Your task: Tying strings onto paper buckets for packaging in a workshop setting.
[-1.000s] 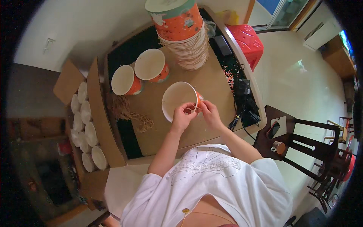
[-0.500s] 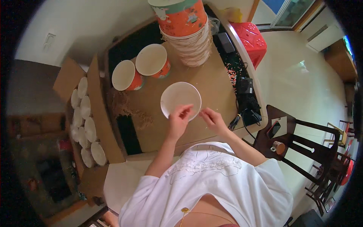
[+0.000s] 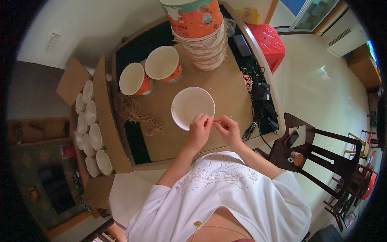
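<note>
Noting from left tangled brown fibrous twine (image 3: 139, 115) on flat tan cardboard (image 3: 227, 90), then smooth, round white paper tub (image 3: 191, 105) standing there, opening upward with near-vertical axis. Beyond, seeing printed lettering on orange, green-banded paper bucket (image 3: 197, 20). By tub's near-right rim, finding left hand (image 3: 200, 128) and right hand (image 3: 228, 129) closed in fingertip pinches, almost meeting; unable to tell on what.

Behind the left hand (image 3: 200, 130), a white short-sleeved top (image 3: 242, 207) is worn, trimmed with a ruffled white band (image 3: 217, 176) and thin dark lines; farther back, a gold pendant necklace (image 3: 197, 224) is worn.
</note>
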The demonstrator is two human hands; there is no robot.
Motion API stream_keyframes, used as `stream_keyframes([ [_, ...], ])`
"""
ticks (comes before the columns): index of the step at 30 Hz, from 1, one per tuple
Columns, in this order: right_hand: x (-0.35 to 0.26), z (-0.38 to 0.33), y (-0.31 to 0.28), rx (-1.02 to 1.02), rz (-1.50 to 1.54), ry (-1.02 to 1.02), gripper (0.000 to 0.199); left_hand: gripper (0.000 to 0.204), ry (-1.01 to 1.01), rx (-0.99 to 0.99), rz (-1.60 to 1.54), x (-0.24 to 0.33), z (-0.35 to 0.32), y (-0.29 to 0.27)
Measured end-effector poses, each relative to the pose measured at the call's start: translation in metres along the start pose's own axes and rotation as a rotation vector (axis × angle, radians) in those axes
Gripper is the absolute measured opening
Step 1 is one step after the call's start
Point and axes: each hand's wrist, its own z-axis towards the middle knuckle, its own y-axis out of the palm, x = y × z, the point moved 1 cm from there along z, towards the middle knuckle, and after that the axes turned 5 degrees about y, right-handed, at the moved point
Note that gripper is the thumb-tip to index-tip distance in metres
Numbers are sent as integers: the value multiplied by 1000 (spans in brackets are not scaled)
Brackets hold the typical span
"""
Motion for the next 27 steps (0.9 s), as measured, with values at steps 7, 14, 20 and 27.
stream_keyframes([
  [7, 22, 15, -18, 91, -47, 71, 7, 8, 100, 209, 76, -10, 17, 16],
  [14, 22, 37, -9, -7, 29, -74, 10, 18, -157, 29, 6, -22, 11, 8],
  [20, 3, 43, 4, -11, 67, -105, 10, 17, -260, 32, -183, -9, 16, -19],
  [27, 3, 46, 3, -24, -83, -68, 14, 18, -239, -10, -236, -18, 11, -12],
])
